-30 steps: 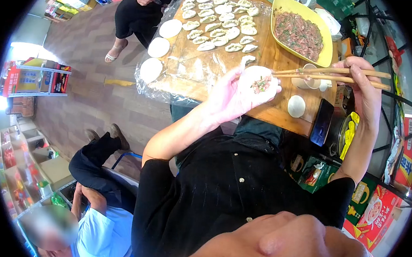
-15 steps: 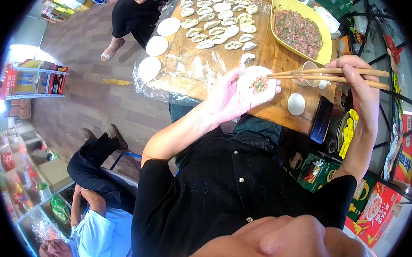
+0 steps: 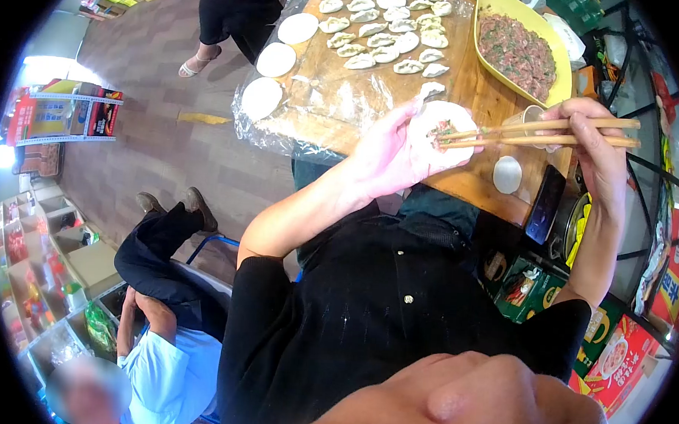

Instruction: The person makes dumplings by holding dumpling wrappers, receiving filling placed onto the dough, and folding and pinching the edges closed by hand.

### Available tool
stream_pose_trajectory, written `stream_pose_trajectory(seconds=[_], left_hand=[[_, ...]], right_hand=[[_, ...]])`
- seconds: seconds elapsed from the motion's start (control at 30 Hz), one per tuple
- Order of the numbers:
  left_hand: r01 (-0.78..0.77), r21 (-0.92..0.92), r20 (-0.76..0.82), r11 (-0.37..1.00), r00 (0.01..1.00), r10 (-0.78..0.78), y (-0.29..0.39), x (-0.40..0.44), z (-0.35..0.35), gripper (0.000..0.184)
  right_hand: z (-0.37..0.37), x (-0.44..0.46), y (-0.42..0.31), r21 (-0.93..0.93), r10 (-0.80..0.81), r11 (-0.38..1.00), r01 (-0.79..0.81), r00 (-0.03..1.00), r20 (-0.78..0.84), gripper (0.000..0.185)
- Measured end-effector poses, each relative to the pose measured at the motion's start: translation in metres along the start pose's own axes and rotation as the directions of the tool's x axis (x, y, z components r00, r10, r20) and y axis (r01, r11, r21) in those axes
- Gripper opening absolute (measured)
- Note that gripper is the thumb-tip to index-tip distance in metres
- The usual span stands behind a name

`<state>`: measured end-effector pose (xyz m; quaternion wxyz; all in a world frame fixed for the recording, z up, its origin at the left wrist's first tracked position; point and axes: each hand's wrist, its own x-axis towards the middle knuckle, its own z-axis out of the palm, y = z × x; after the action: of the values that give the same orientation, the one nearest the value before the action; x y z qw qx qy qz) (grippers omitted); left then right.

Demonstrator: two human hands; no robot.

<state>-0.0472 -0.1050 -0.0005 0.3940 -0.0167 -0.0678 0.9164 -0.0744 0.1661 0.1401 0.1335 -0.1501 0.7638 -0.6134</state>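
On the palm of my left hand [image 3: 380,159] lies a round white dumpling wrapper [image 3: 441,113], held at its edge by the fingers. A small heap of minced meat filling [image 3: 441,132] with green bits sits in its middle. My right hand [image 3: 599,141] is closed around a pair of wooden chopsticks [image 3: 540,133], whose tips touch the filling. Beyond the hands, a yellow bowl [image 3: 563,89] contains more meat filling [image 3: 517,57]. Folded dumplings [image 3: 382,39] stand in rows on plastic film, with loose wrappers [image 3: 276,59] along the left side.
A wooden table [image 3: 454,96] carries a clear cup [image 3: 522,123], a single wrapper [image 3: 507,175] and a phone [image 3: 546,204] near its edge. One person sits at lower left, another beyond the table. Boxes [image 3: 617,357] and a black rack [image 3: 640,89] stand at right.
The chopstick tips have moved from the wrapper's right edge onto the filling, which looks more spread. The whole view has shifted slightly, so the table appears farther right.
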Motion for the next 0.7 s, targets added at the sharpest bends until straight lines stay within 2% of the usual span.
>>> stream_pose_trajectory(seconds=[0.13, 0.17, 0.23, 0.3, 0.37, 0.43, 0.47, 0.5, 0.53, 0.57, 0.6, 0.67, 0.7], left_hand=[[-0.037, 0.163, -0.118, 0.986, 0.991, 0.056, -0.003, -0.006, 0.005, 0.057], [-0.02, 0.171, -0.105, 0.985, 0.994, 0.039, -0.003, -0.008, 0.005, 0.057], [-0.024, 0.127, -0.12, 0.992, 0.992, 0.039, -0.001, -0.015, 0.001, 0.057], [-0.016, 0.169, -0.122, 0.985, 0.992, 0.037, -0.002, -0.023, 0.0, 0.058], [-0.008, 0.143, -0.146, 0.99, 0.989, 0.029, -0.004, -0.031, -0.002, 0.059], [-0.006, 0.17, -0.187, 0.985, 0.982, 0.038, -0.008, -0.04, -0.002, 0.06], [-0.001, 0.197, -0.177, 0.98, 0.983, 0.036, -0.012, -0.045, -0.003, 0.059], [-0.01, 0.231, -0.164, 0.973, 0.985, 0.049, -0.015, -0.051, -0.004, 0.059], [-0.004, 0.201, -0.131, 0.98, 0.991, 0.031, -0.017, -0.055, -0.004, 0.058], [-0.004, 0.174, -0.093, 0.985, 0.995, 0.02, -0.017, -0.059, -0.004, 0.058], [-0.005, 0.192, -0.091, 0.981, 0.996, 0.023, -0.018, -0.066, -0.004, 0.057], [-0.031, 0.183, -0.039, 0.983, 0.998, 0.039, -0.022, -0.082, -0.003, 0.057], [-0.046, 0.183, -0.023, 0.982, 0.998, 0.051, -0.022, -0.091, -0.002, 0.057]], right_hand=[[-0.021, 0.001, -0.002, 0.113, -0.056, 0.991, 0.065, 0.995, -0.082, 0.026], [-0.032, 0.0, 0.0, 0.101, -0.067, 0.992, 0.077, 0.993, -0.1, 0.026], [-0.057, 0.004, 0.007, 0.009, -0.16, 0.985, 0.175, 0.919, -0.36, 0.028], [-0.075, 0.011, 0.013, -0.109, -0.198, 0.98, 0.165, 0.856, -0.477, 0.03], [-0.105, 0.024, 0.039, -0.199, -0.156, 0.978, 0.059, 0.842, -0.516, 0.031], [-0.118, 0.038, 0.07, -0.247, -0.089, 0.968, -0.045, 0.86, -0.503, 0.031], [-0.121, 0.044, 0.087, -0.299, -0.082, 0.949, -0.097, 0.842, -0.533, 0.029], [-0.132, 0.055, 0.112, -0.393, -0.119, 0.915, -0.09, 0.872, -0.476, 0.03], [-0.136, 0.067, 0.136, -0.411, -0.108, 0.906, -0.105, 0.88, -0.462, 0.032], [-0.117, 0.071, 0.131, -0.497, -0.086, 0.85, -0.176, 0.884, -0.46, 0.033], [-0.107, 0.075, 0.136, -0.526, -0.202, 0.844, -0.101, 0.85, -0.487, 0.033], [-0.124, 0.082, 0.145, -0.383, -0.093, 0.918, -0.104, 0.883, -0.461, 0.033], [-0.151, 0.088, 0.158, -0.455, 0.003, 0.872, -0.18, 0.932, -0.363, 0.031]])
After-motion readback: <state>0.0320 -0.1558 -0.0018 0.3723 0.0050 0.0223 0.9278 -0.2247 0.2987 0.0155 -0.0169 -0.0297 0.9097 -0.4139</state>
